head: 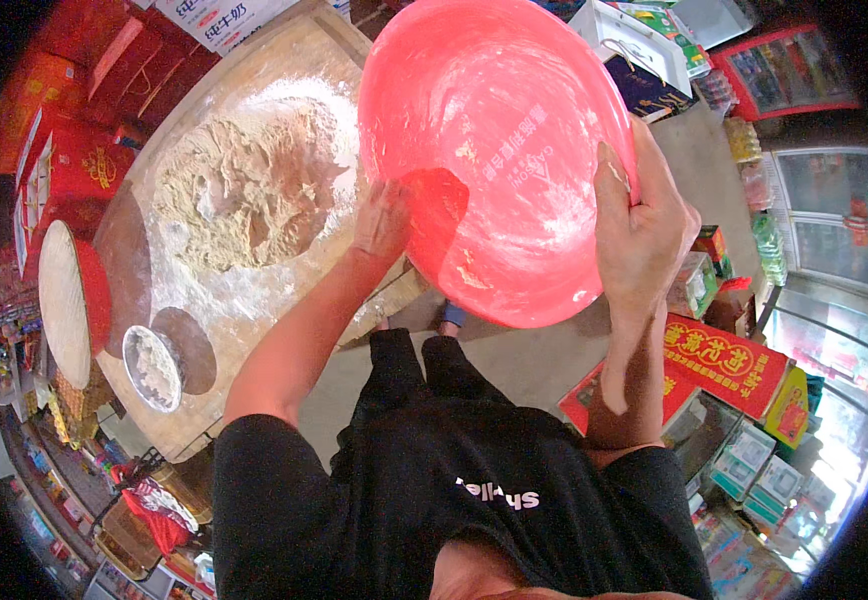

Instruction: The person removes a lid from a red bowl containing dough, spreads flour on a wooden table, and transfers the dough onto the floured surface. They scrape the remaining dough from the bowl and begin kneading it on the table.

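Note:
A large red plastic basin (509,150), tilted with its floury inside facing me, is held up by my right hand (640,195), whose thumb lies inside the rim. My left hand (383,217) is at the basin's left edge; whether it grips the rim or only touches it cannot be told. Bits of dough cling to the basin's inner wall. Left of the basin, a rough, sticky mass of dough (250,187) lies on a floured wooden board (254,315). A small metal bowl of flour (154,367) sits near the board's lower left edge.
A red basin heaped with a smooth pale mass (66,300) stands beyond the board's left edge. Red gift boxes (85,169) are stacked at the upper left. Cartons and red boxes (726,360) stand on the right, near a glass-fronted cabinet (828,202). A wicker basket (130,536) is at the lower left.

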Action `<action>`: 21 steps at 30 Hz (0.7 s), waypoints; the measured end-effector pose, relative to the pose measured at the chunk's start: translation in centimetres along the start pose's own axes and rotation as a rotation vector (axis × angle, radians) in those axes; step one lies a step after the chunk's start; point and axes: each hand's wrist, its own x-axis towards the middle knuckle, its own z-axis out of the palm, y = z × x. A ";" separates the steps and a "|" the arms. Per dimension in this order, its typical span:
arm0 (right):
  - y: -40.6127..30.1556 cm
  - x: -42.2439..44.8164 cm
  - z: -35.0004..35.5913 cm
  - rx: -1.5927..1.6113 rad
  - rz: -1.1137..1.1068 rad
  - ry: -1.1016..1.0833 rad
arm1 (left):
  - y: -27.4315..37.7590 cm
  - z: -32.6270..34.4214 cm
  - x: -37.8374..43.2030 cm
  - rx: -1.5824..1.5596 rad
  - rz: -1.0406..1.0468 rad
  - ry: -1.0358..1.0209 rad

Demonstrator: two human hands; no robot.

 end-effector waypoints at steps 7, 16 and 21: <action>-0.9 0.3 -0.2 -0.013 0.041 -0.122 | -4.9 -5.6 6.2 -0.408 -0.373 -0.135; -0.1 0.1 0.0 0.075 0.031 -0.119 | -2.8 0.1 10.5 -0.545 -0.391 0.253; -0.7 0.1 -0.3 0.108 0.164 -0.130 | 7.8 2.2 7.8 -0.729 -0.428 0.353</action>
